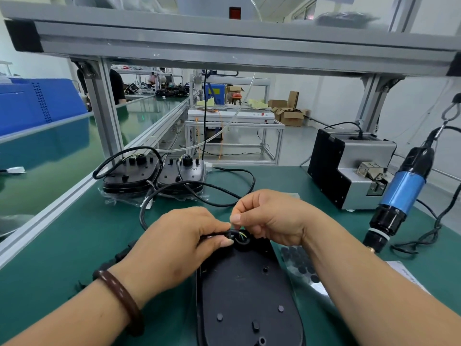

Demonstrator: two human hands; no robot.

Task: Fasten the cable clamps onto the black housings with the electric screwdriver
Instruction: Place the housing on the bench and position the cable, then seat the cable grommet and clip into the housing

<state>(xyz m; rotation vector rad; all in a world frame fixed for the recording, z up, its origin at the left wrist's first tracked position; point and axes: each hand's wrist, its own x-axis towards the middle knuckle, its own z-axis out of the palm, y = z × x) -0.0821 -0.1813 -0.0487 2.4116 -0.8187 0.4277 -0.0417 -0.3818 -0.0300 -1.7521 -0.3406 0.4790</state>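
Observation:
A black oval housing [247, 293] lies on the green mat in front of me, its far end under my hands. My left hand [174, 243] grips the black cable [147, 208] where it enters the housing's round opening. My right hand [272, 216] pinches the thin coloured wires [242, 235] that come out of the cable end at that opening. The blue and black electric screwdriver [399, 196] hangs from a hook at the right, apart from both hands. No cable clamp is plainly visible.
Two more black housings [154, 176] with cables sit at the back left of the green mat [74, 245]. A grey and black screw feeder [349, 168] stands at the back right. A sheet of small black pads [299, 260] lies right of the housing. An aluminium frame [224, 43] crosses overhead.

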